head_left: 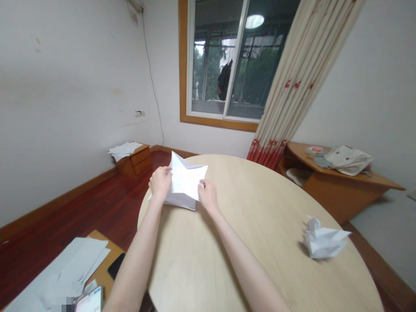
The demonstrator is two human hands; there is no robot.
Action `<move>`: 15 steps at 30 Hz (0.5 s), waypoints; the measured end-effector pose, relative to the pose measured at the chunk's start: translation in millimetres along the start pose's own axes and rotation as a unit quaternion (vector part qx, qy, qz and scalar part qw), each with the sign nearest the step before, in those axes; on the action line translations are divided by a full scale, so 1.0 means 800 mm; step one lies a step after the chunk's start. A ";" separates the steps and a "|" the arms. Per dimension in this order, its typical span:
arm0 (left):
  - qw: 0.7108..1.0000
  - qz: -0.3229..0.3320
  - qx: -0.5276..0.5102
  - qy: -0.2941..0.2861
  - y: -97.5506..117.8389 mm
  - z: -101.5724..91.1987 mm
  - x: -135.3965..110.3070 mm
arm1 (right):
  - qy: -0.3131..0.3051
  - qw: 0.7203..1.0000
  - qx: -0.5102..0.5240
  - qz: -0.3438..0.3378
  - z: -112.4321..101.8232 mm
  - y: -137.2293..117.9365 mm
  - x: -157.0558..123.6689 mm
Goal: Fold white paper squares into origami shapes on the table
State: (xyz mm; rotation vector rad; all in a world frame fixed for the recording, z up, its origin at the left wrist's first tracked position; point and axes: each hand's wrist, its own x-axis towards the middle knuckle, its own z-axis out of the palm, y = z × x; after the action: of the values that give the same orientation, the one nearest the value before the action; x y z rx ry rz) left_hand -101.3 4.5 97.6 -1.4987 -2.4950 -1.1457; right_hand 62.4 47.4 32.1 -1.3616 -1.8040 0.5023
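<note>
A sheet of white paper folded into a pointed, star-like shape is held between both hands over the far left part of the round table. My left hand pinches its left side, with the thumb on top. On the right side, my right hand grips an edge near the lower right point, fingers curled. Beneath the pointed part hangs a lower flap of paper; whether it belongs to the same sheet I cannot tell. Another folded white paper piece with several points sits apart on the table's right.
The round wooden table fills the middle. At lower left, paper sheets, a dark phone and a lit phone lie on a wooden surface. A small cabinet bears papers; a corner desk holds a cloth bag.
</note>
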 end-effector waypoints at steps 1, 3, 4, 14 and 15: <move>1.000 0.002 -0.009 -0.002 0.004 -0.003 -0.001 | 0.012 1.000 0.015 0.012 -0.006 0.003 0.002; 1.000 0.011 -0.027 -0.007 0.012 -0.007 -0.003 | 0.032 0.998 0.041 0.032 -0.020 0.010 0.005; 0.999 0.017 -0.037 -0.009 0.015 -0.009 -0.004 | 0.040 0.997 0.053 0.040 -0.028 0.013 0.004; 0.983 0.099 -0.145 -0.054 0.037 -0.013 -0.024 | 0.065 0.988 0.118 0.077 -0.102 0.038 -0.018; 0.980 0.109 -0.156 -0.060 0.038 -0.012 -0.029 | 0.062 0.988 0.119 0.078 -0.108 0.042 -0.023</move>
State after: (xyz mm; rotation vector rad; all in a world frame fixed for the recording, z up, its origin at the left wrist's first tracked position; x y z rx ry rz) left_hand -69.0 -10.3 113.6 -1.9136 -2.2218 -1.5003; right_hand 152.3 28.9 53.3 -1.3420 -1.4934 0.6775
